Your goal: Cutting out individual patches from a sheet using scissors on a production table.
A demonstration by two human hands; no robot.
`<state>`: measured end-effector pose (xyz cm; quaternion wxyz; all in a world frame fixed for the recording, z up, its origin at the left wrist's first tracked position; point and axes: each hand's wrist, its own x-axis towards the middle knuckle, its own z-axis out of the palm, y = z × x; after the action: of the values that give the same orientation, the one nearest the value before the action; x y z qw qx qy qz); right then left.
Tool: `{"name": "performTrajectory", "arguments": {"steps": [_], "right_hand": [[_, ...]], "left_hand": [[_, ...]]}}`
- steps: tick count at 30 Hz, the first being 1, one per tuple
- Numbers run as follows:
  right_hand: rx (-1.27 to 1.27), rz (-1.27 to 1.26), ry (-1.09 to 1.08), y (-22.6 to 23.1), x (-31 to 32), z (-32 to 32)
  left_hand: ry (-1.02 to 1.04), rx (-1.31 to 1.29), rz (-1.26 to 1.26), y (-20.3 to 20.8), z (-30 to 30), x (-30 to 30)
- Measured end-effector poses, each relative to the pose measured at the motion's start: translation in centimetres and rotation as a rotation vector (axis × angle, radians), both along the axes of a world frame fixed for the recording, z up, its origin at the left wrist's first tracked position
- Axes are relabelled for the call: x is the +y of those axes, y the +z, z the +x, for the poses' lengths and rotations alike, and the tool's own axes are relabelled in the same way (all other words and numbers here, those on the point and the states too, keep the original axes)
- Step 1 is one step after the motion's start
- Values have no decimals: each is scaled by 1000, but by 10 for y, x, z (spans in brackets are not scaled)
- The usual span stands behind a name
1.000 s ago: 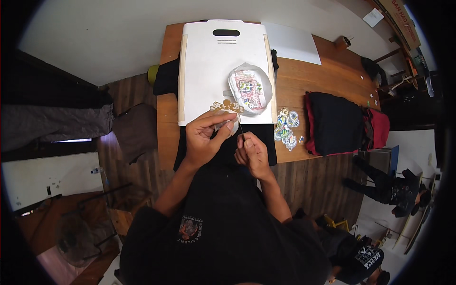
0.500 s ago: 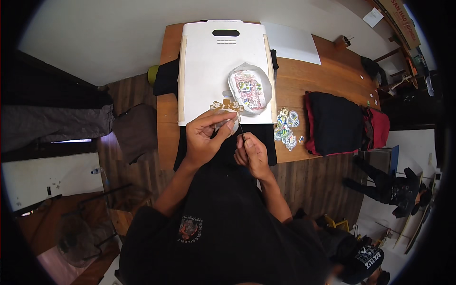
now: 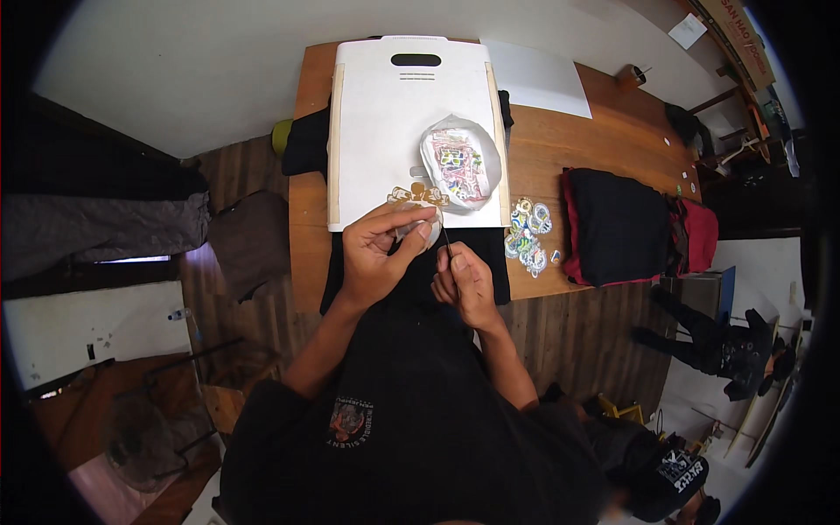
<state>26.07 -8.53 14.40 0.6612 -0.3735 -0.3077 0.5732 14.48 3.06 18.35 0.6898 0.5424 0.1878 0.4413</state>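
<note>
My left hand (image 3: 381,254) pinches a brown-and-white printed cut-out (image 3: 418,193) between thumb and fingers, its patterned edge fanning out beyond the fingertips. In the closed fingers of my right hand (image 3: 470,284) is a thin dark tool (image 3: 447,238), its slim end pointing up at the cut-out's right side. Whether it is a blade or scissors I cannot make out. Just beyond my hands, a white pouch-like container (image 3: 492,162) holds printed scraps in pink, green and white. It sits on a large white board (image 3: 376,122) with a dark handle slot.
Several colourful cut-outs (image 3: 528,236) lie heaped on the wooden table (image 3: 547,144) right of the board. Farther right is a folded black-and-red cloth bundle (image 3: 617,227). A white sheet (image 3: 538,80) and a brown cup (image 3: 628,79) are at the back. Other people are at the right.
My hands, the cut-out and the thin tool stay almost exactly where they were. A person at the lower right has shifted slightly.
</note>
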Motion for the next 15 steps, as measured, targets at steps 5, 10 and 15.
{"name": "performTrajectory", "arguments": {"steps": [5, 10, 15], "right_hand": [[18, 4, 5, -2, -1, 0], [22, -11, 22, -5, -3, 0], [16, -9, 13, -3, -2, 0]], "left_hand": [[5, 10, 12, 1, -1, 0], [4, -8, -27, 0, -1, 1], [9, -5, -18, 0, -1, 0]]}}
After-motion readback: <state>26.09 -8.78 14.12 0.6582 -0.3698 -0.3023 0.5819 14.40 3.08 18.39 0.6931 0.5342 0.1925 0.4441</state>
